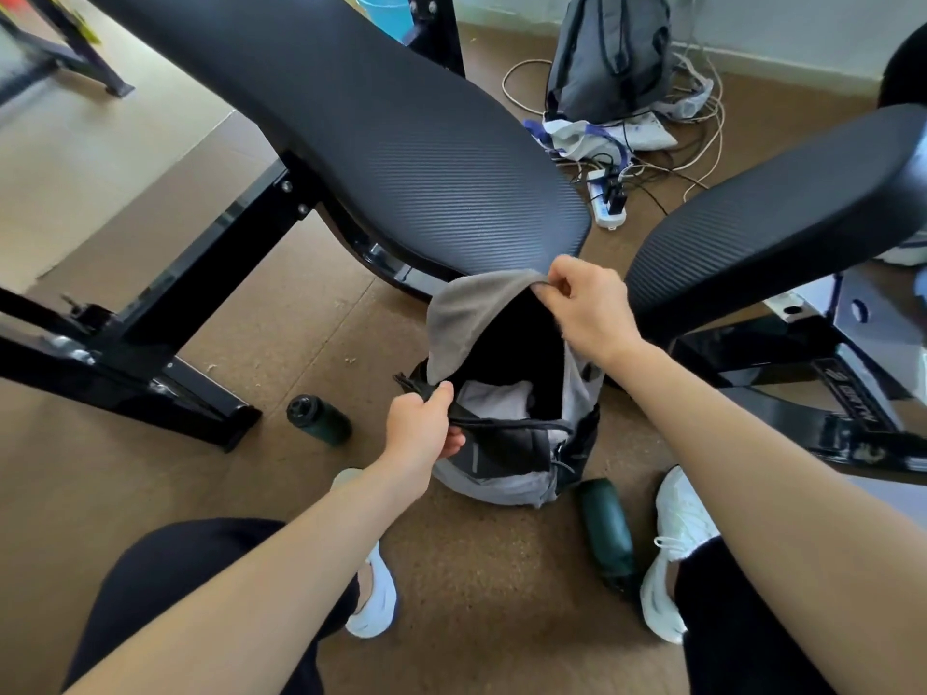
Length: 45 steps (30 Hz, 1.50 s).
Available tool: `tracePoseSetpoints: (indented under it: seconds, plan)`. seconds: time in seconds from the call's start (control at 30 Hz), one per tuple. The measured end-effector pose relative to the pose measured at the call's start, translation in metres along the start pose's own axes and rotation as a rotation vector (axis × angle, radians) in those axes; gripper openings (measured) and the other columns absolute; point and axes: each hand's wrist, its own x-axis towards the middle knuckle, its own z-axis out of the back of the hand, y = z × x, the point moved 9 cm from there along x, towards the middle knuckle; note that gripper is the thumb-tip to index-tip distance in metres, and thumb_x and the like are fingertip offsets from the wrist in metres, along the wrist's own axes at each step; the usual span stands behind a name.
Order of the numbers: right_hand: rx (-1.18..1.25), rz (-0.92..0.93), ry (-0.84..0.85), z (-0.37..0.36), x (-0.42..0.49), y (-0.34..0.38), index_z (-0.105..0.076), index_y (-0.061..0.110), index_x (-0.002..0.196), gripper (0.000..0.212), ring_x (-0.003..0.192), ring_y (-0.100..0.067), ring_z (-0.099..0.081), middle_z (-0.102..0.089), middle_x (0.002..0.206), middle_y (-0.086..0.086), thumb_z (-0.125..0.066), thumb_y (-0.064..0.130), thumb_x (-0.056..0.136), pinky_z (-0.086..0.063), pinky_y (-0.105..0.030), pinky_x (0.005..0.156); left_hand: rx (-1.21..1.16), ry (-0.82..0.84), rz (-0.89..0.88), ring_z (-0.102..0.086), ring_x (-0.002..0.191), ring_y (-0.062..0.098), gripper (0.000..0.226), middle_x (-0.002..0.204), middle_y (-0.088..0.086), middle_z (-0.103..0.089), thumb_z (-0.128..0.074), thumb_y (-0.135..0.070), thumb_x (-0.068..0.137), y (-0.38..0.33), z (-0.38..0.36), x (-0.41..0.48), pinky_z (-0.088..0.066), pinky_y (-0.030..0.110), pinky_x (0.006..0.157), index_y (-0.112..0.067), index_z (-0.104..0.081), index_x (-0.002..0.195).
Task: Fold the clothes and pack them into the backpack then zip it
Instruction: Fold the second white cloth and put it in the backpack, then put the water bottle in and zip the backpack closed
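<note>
Right hand (584,306): fingers curled tight, thumb and forefinger pinching the far edge of the backpack's grey top flap (464,318) and lifting it up and back. Left hand (424,426): fist closed round the near rim of the opening, gripping a black strap or drawcord (511,422) that runs across the mouth. Between the two hands the grey backpack (501,486) stands upright on the floor, mouth pulled wide open, unzipped. Inside: pale folded clothes (494,396) low in the compartment, dark lining behind them. Two dark green bottles lie on the floor, one (318,418) to the left of the pack, well apart, the other (607,529) just beside its right base, near a white sneaker (677,554). Second white sneaker (373,589) partly under the left forearm; black trousers at both lower corners. Floor (251,484) is brown fibreboard with scattered debris. Two black ribbed padded benches on black steel frames: a long one (376,143) ahead and left, another (777,218) at right. Against the far wall, a second grey backpack (609,52), upright, with crumpled cloth, looped cables (702,148) and a white power strip (609,205) at its foot.
</note>
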Motion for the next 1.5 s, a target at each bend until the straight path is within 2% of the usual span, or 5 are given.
tracePoseSetpoints:
  seconds: [0.37,0.57,0.77,1.0,1.5]
  plan:
    - [0.007,-0.038,0.042,-0.009,-0.002,-0.025,-0.051,0.015,0.072,0.029,0.069,-0.03,-0.062,-0.052,0.063,0.004,-0.071,0.024,0.091,-0.056,-0.054,0.069,-0.208,0.024,-0.028,-0.068,0.059,0.014,0.022,0.072,0.007,-0.071,-0.055,-0.033,0.105,-0.015,-0.016,0.018,-0.062,0.031,0.065,-0.014,-0.061,0.094]
    - [-0.017,-0.063,0.211,-0.009,-0.023,-0.05,-0.075,0.017,0.107,0.018,0.082,-0.012,-0.063,-0.07,0.09,0.003,-0.073,0.028,0.093,-0.052,-0.031,0.083,-0.28,0.031,-0.017,-0.069,0.06,0.013,0.024,0.082,0.007,-0.073,-0.057,-0.035,0.104,-0.022,-0.028,0.037,-0.062,0.03,0.065,-0.012,-0.063,0.11]
    - [0.121,-0.331,-0.034,0.001,-0.082,-0.134,-0.06,0.018,0.131,0.042,0.081,-0.009,-0.058,-0.061,0.1,0.002,-0.073,0.02,0.091,-0.049,-0.023,0.081,-0.339,0.127,-0.067,-0.074,0.086,0.017,0.032,0.107,0.004,-0.077,-0.05,-0.042,0.105,-0.034,-0.055,0.036,-0.057,0.033,0.082,-0.018,-0.062,0.125]
    - [-0.048,-0.752,0.407,-0.079,-0.182,-0.263,-0.057,0.011,0.128,0.045,0.113,-0.031,-0.062,-0.062,0.113,-0.004,-0.072,0.029,0.09,-0.043,-0.03,0.082,-0.115,0.264,-0.08,-0.069,0.107,0.021,0.044,0.127,0.003,-0.066,-0.059,-0.026,0.102,-0.013,-0.098,0.025,-0.058,0.032,0.083,-0.02,-0.048,0.144]
    - [-0.2,-1.043,0.511,-0.203,-0.266,-0.36,-0.016,0.013,0.157,0.102,0.14,-0.041,-0.035,-0.033,0.153,-0.017,-0.079,0.046,0.084,-0.039,-0.053,0.111,0.194,0.399,-0.044,-0.072,0.102,0.016,0.018,0.116,-0.003,-0.072,-0.057,-0.024,0.103,0.028,-0.132,0.013,-0.06,0.032,0.089,-0.027,-0.068,0.116]
